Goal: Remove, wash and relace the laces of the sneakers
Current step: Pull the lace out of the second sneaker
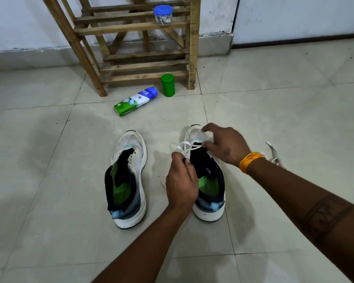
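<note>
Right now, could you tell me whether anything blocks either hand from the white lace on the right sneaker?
Nothing visible does: the left hand already pinches the white lace, and the right hand rests on the white right sneaker.

Pale tiled floor (49, 139) w/ dark grout lines, some sheen. White wall (18, 21) behind, scuffed grey skirting. Slatted wooden rack (147, 64) vs wall.
</note>
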A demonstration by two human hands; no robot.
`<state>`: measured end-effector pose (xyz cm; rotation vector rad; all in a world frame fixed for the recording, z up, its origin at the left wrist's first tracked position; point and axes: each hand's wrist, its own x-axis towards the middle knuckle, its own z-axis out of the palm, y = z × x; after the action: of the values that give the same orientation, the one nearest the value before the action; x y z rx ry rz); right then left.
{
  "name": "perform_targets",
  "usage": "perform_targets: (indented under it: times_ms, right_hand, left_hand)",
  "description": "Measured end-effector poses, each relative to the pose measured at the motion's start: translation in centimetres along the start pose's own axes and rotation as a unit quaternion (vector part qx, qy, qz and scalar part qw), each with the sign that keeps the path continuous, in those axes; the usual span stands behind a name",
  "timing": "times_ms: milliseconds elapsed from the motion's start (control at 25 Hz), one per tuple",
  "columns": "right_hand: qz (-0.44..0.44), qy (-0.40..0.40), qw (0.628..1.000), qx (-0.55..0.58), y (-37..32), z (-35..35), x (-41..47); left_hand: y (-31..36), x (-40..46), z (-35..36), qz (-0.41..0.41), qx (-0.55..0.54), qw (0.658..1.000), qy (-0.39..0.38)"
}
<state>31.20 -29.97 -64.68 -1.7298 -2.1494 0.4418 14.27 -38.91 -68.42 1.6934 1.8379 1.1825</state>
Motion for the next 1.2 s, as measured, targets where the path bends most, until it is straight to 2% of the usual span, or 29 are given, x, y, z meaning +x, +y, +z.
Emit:
perform_targets:
  times_ms: [80, 160, 280, 360, 440, 600, 840, 920, 1080, 1200]
  right_hand:
    - [-0.090, -0.054, 0.992, -0.074, -1.9, 1.4, -0.2]
    - [-0.100, -0.041, 0.982, -0.153, -2.5, 2.2, -0.1]
    - [0.048, 0.061, 0.985, -0.157, -1.0, 1.9, 0.4]
    - [0.110, 0.073, 0.984, -0.120, -0.4, 1.9, 0.4]
    - [0.079, 0.059, 0.990, -0.103, -1.2, 2.1, 0.1]
    - [-0.066, 0.024, 0.994, -0.083, -3.3, 2.0, -0.6]
    - [-0.105, 0.018, 0.988, -0.114, -2.8, 2.2, -0.7]
    - [-0.094, 0.015, 0.989, -0.111, -3.0, 2.1, -0.9]
    - [-0.024, -0.010, 0.995, -0.095, -3.1, 2.1, -1.1]
    - [0.022, -0.006, 0.997, -0.072, -3.2, 2.0, -1.0]
  left_hand:
    - [0.2, 0.0, 0.1, -0.002, 0.010, 1.000, -0.001]
    - [0.1, -0.1, 0.1, -0.002, 0.011, 1.000, 0.001]
    - [0.2, 0.1, 0.1, -0.012, 0.020, 1.000, -0.007]
    - [0.3, 0.1, 0.3, -0.004, 0.034, 0.999, -0.014]
    - [0.4, -0.1, 0.4, 0.009, 0.034, 0.999, -0.013]
    - [0.4, -0.1, 0.4, 0.005, 0.027, 1.000, -0.007]
    - [1.2, -0.3, 0.1, -0.024, 0.036, 0.999, -0.013]
    - [2.1, 0.6, -0.3, -0.048, 0.071, 0.995, -0.047]
    - [4.2, 4.8, -1.0, -0.104, 0.151, 0.969, -0.163]
    - [5.3, 7.1, -1.2, -0.103, 0.184, 0.959, -0.192]
